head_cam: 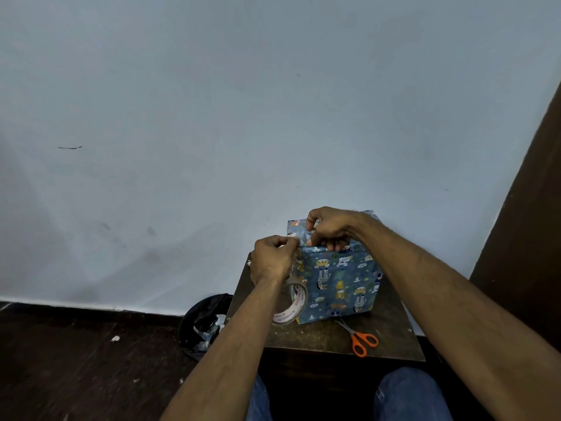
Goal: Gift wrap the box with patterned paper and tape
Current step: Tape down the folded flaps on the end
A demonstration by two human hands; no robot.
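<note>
The box (337,284), already covered in blue patterned paper (331,275), is stood upright on the small dark surface (391,338), at about 12 o'clock from the person and near the wall. Its open top edge runs from 9 o'clock to 3 o'clock, and that line is what the coming move is judged to turn on: a short strip of tape (299,237) is stretched along it between the two hands. The left hand (273,259) is closed in a pinch on the strip's 9 o'clock end, just off the box's upper left corner. The right hand (329,227) is curled over the top flap, pinching the other end of the strip against the paper. The right hand lies directly over the seam, so it is the nearer one for pressing the strip down; the left would have to travel toward 3 o'clock.

One box is counted, one tape roll (290,302) leaning against the box's left side under the left wrist, one pair of orange-handled scissors (359,338) lying at 5 o'clock of the box, and one black bag (202,323) of scraps on the floor at 8 o'clock.
</note>
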